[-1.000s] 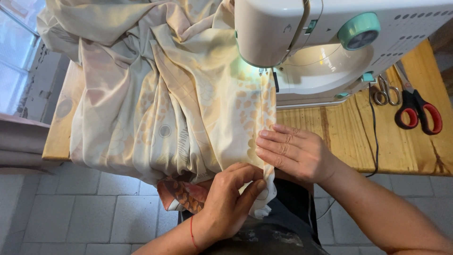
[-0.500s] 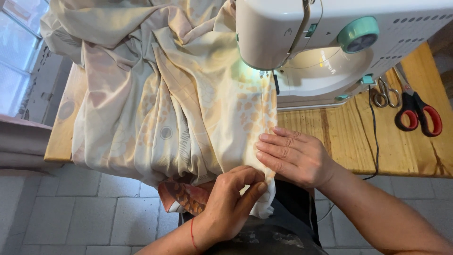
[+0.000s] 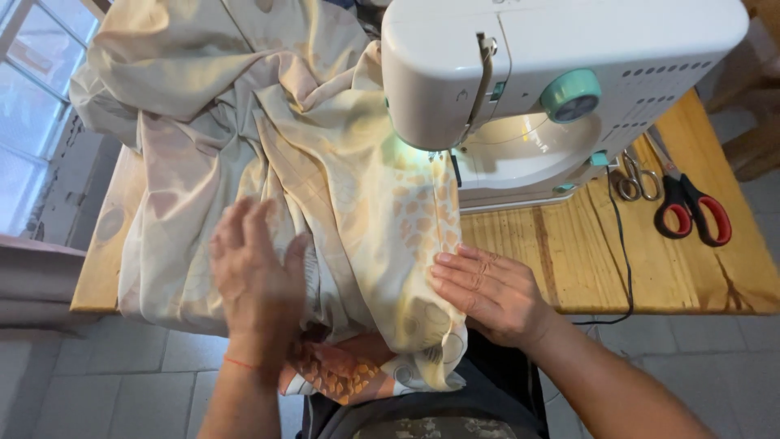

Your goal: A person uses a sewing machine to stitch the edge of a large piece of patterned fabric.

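Head view, fabric: a large sheet of thin, pale cream cloth with faint peach and grey printed patches (image 3: 268, 146) lies heaped in soft folds and creases over the left part of the table, running under the arm of the machine and spilling off the near edge onto the person's lap.
Head view, fabric underside: at the near hem a turned-up corner shows a stronger orange, scale-like print (image 3: 341, 374).
Head view, left hand (image 3: 258, 280): open and flat, fingers together and pointing away, palm down over the folds near the table's front edge; it is blurred, so whether it presses the cloth cannot be told. It grips nothing. A thin red thread circles the wrist.
Head view, right hand (image 3: 491, 291): open, fingers stretched to the left, fingertips lying on the folded right edge of the cloth just in front of the machine; nothing is grasped.
Head view, machine: a white, smooth plastic sewing machine with a round mint-green dial (image 3: 561, 65) stands at the back, its lamp lighting the cloth below.
Head view, table: a light wooden plank table with visible grain (image 3: 691, 276).
Head view, tools: scissors with red and black handles (image 3: 691, 213) lie to the right, small metal snips (image 3: 635, 177) just beside them.
Head view, cord: a thin black cable (image 3: 624, 252) runs over the wood.
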